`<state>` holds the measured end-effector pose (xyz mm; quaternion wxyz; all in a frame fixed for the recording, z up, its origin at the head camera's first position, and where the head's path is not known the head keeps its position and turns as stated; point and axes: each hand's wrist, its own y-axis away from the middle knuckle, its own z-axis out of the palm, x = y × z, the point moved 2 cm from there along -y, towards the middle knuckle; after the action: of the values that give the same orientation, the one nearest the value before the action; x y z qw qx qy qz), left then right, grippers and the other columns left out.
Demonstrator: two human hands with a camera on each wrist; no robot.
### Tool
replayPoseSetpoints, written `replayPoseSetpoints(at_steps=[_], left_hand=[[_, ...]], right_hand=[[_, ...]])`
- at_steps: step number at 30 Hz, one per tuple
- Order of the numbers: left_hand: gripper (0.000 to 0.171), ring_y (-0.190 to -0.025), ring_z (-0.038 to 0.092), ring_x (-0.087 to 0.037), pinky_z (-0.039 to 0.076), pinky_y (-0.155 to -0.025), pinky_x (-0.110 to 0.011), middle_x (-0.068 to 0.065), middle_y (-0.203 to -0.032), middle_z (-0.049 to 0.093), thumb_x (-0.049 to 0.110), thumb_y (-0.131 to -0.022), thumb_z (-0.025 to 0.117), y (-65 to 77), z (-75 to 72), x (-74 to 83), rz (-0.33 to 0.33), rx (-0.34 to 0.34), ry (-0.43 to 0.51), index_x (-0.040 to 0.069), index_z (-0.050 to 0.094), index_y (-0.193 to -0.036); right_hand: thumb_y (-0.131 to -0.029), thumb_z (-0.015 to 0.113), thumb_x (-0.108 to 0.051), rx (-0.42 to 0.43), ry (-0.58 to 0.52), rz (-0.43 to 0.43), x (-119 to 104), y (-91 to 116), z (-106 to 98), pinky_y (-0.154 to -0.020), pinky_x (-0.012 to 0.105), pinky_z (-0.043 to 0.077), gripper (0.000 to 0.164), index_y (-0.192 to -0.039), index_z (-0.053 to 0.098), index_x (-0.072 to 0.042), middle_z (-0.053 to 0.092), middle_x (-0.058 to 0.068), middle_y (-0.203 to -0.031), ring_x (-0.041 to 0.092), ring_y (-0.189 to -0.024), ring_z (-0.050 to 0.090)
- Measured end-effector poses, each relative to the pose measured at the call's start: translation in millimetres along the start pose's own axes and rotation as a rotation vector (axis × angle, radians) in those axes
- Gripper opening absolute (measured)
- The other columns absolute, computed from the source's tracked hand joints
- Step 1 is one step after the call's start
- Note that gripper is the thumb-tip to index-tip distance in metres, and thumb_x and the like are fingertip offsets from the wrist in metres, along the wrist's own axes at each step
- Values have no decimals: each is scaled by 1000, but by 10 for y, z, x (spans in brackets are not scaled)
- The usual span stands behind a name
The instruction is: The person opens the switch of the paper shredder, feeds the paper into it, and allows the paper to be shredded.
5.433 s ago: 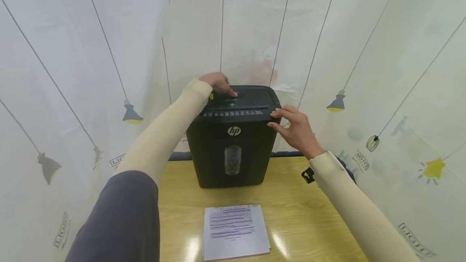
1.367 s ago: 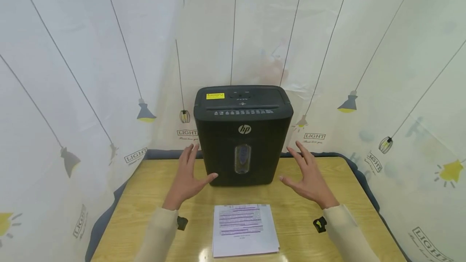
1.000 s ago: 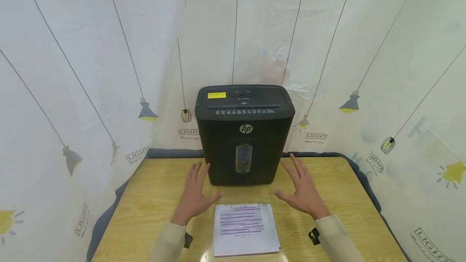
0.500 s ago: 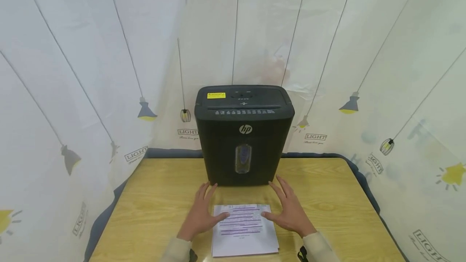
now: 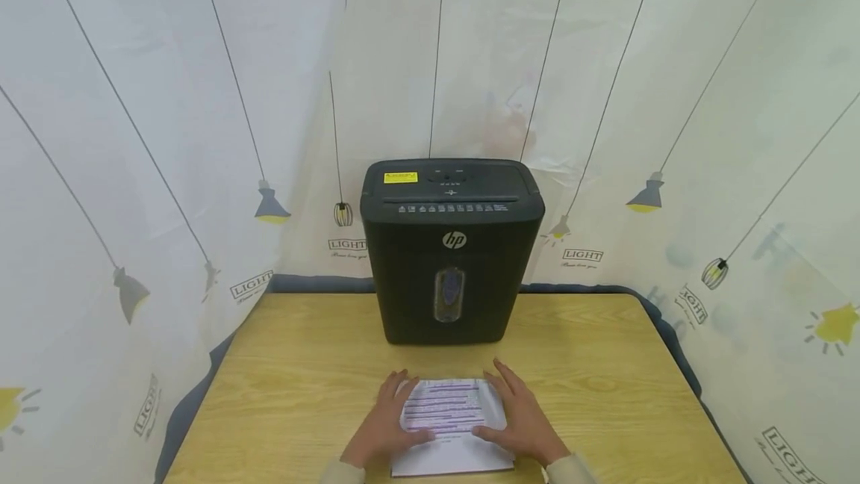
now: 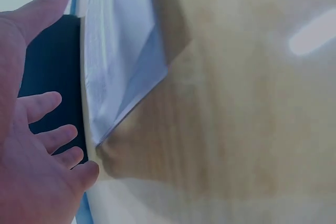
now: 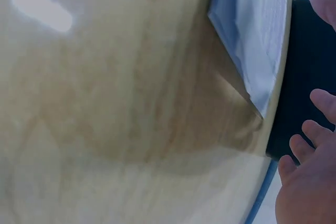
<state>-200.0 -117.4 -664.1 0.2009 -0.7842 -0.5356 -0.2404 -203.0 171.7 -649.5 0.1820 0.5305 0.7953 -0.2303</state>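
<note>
A stack of white paper sheets, printed and marked with purple lines, lies on the table in front of a black HP paper shredder. My left hand is at the stack's left side, thumb over the top sheet. At the right side is my right hand, its thumb also above the sheet. Both hands have spread, relaxed fingers. In the left wrist view the left hand appears just off the stack. The right wrist view shows a similar space between the right hand and the stack.
The shredder stands upright at the back of the wooden table, a yellow label on its top. Behind it hangs a pale curtain printed with lamps, enclosing the table's back and sides.
Earlier, my left hand was on the shredder's top and my right at its right edge. Both hands came down beside the shredder, then moved nearer and inward to the paper stack's sides.
</note>
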Motion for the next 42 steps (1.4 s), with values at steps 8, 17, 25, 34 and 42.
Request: replayPoseSetpoints(at_steps=[8,17,25,34,42], left_hand=[[105,-154,24,-45,34,-118,-62,-20,-166,31,55,-69,88,117,107,25,-28,-42,-41,12,44,-154],[87,-153,27,-46,35,-117,-62,-18,-166,33,47,-76,85,187,96,127,-13,-34,-58,10,53,-148],[81,-153,29,-44,35,-117,-62,-15,-164,37,47,-78,84,210,103,127,-15,-21,-86,12,57,-146],[77,-150,35,-43,38,-116,-58,-15,-160,44,48,-77,83,229,122,131,14,11,-158,11,61,-141],[74,-148,39,-42,38,-116,-57,-14,-158,47,49,-76,82,221,139,107,28,16,-156,12,64,-138]], right_hand=[[-76,83,-59,-101,-4,37,-44,76,156,-116,61,39,95,-152,49,-15,38,11,-165,39,-149,39],[-79,82,-48,-75,61,-41,-105,123,239,-114,56,41,85,-146,53,-4,49,13,-157,37,-144,46],[-84,81,-40,-65,78,-31,-122,128,261,-115,56,40,77,-146,53,-3,47,14,-158,38,-145,45],[-86,80,-38,-59,70,-50,-127,129,275,-115,56,39,77,-147,52,-2,47,16,-158,40,-145,45],[-85,82,-28,-51,28,-41,-159,81,265,-114,55,42,75,-151,49,-9,54,13,-151,34,-139,51]])
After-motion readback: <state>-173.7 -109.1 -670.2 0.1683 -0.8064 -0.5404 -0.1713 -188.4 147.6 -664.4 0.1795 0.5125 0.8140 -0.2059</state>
